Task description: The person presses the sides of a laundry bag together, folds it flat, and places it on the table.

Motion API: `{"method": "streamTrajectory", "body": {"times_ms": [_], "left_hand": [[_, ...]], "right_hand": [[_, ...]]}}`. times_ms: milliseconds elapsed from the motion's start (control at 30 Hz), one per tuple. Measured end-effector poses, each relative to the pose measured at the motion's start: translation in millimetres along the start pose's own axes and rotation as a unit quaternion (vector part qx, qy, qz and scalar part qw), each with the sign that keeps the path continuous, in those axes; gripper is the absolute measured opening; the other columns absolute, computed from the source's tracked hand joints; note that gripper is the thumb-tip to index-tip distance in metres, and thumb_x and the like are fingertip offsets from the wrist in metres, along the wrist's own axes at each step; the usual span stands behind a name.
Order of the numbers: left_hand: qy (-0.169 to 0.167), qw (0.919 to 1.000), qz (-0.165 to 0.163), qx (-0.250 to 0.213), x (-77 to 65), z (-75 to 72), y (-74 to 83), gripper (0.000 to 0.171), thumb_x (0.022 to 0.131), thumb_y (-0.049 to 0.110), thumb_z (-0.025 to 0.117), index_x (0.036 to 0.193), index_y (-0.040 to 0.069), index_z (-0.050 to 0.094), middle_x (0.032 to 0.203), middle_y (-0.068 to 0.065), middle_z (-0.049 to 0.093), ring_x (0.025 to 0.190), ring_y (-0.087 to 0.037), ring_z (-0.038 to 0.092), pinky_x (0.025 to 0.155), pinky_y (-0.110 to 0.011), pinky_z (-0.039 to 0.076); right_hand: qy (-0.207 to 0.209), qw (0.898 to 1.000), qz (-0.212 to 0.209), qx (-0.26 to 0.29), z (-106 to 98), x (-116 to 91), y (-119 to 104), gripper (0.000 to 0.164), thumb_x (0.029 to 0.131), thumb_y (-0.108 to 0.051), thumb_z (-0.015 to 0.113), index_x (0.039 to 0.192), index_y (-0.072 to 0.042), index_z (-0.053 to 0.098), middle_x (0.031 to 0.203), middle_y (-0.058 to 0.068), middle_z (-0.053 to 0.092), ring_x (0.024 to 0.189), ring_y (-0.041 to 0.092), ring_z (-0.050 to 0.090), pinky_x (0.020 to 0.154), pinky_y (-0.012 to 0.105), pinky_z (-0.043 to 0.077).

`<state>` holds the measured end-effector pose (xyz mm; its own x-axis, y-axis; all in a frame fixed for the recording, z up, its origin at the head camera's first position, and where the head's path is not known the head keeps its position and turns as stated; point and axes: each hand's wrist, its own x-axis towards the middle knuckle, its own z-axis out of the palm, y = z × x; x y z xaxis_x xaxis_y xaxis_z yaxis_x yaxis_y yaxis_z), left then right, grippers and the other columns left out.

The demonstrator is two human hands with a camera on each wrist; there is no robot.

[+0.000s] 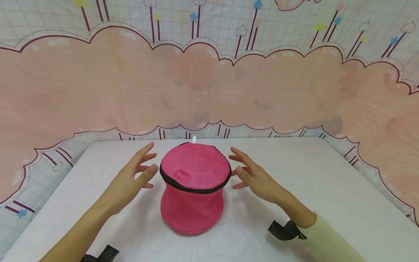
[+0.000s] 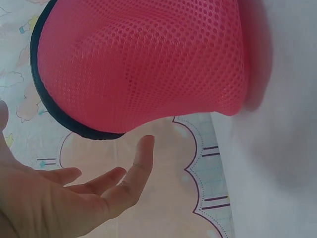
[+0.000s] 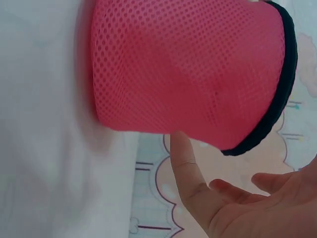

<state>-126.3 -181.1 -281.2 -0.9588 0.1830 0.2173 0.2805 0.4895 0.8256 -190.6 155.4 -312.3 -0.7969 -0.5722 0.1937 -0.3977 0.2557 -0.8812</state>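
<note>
A pink mesh bag [image 1: 193,211] with black trim around its top stands upright on the white table, its sides pinched in below the rim. My left hand [image 1: 133,178] hovers at the bag's left side, fingers spread and apart from it in the head view. On the other side is my right hand [image 1: 255,176], its fingers also spread close to the mesh. In the right wrist view, one fingertip [image 3: 179,144] of that hand overlaps the bag's edge; I cannot tell if it touches. Neither hand holds anything. The bag's inside is hidden.
The white tabletop [image 1: 311,174] extends around the bag. Behind it hangs a cloth backdrop [image 1: 137,83] with printed clouds and candle shapes. Black straps [image 1: 284,231] sit near both wrists. A small white tab [image 1: 194,139] sticks up behind the bag.
</note>
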Motion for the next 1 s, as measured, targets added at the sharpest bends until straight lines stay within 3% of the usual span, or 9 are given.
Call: {"method": "streamTrajectory", "body": {"times_ms": [233,567,800,1000], "left_hand": [[-0.016,0.9989,-0.011,-0.042,2.7,9.8,2.3,0.07,0.096,0.035,0.054,0.154,0.022,0.016,0.145,-0.021,0.035,0.111,-0.034,0.053,0.072,-0.033,0.056],[-0.038,0.9944,-0.022,-0.096,7.1,22.3,1.8,0.071,0.094,0.032,0.058,0.153,0.022,0.019,0.14,-0.021,0.039,0.107,-0.032,0.053,0.07,-0.033,0.056],[-0.044,0.9946,-0.027,-0.089,8.6,28.1,6.3,0.077,0.092,0.035,0.06,0.153,0.017,0.017,0.129,-0.017,0.049,0.1,-0.028,0.054,0.07,-0.034,0.055],[-0.044,0.9932,-0.02,-0.106,8.0,31.2,5.2,0.075,0.092,0.032,0.06,0.153,0.017,0.019,0.135,-0.016,0.045,0.103,-0.03,0.052,0.071,-0.035,0.055]], "right_hand": [[-0.015,0.997,0.0,0.082,7.8,3.6,-4.1,0.064,0.1,-0.043,0.044,0.154,-0.019,0.018,0.149,0.018,0.027,0.117,0.039,0.049,0.075,0.042,0.056],[-0.015,0.994,0.012,0.106,16.5,8.6,-9.2,0.066,0.099,-0.045,0.044,0.153,-0.018,0.017,0.147,0.018,0.029,0.13,0.04,0.036,0.074,0.044,0.056],[-0.016,0.991,0.018,0.128,20.6,10.8,-11.1,0.068,0.098,-0.046,0.045,0.153,-0.017,0.018,0.148,0.015,0.029,0.128,0.038,0.04,0.076,0.045,0.055],[-0.013,0.99,0.022,0.14,26.1,10.9,-9.9,0.066,0.098,-0.043,0.045,0.153,-0.019,0.017,0.148,0.015,0.029,0.124,0.036,0.043,0.079,0.044,0.054]]}}
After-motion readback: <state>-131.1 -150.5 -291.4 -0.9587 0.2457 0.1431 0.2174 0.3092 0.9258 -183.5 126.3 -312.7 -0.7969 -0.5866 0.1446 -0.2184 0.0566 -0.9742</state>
